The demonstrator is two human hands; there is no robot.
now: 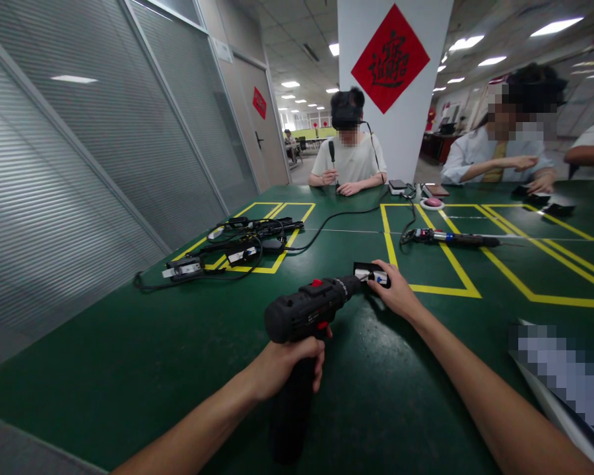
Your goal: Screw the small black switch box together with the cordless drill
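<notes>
My left hand is wrapped round the grip of a black cordless drill with red details. The drill points away and to the right. Its bit reaches a small black casing with white and blue parts inside; whether the tip touches a screw is too small to tell. With thumb and fingers, my right hand grips that casing at its right end, on the green table. My fingers cover part of it.
Black adapters and cables lie tangled at the left. Past my right hand lies a corded tool. A blurred white item rests at the right edge. Across the table, one person holds a screwdriver; others sit at the right.
</notes>
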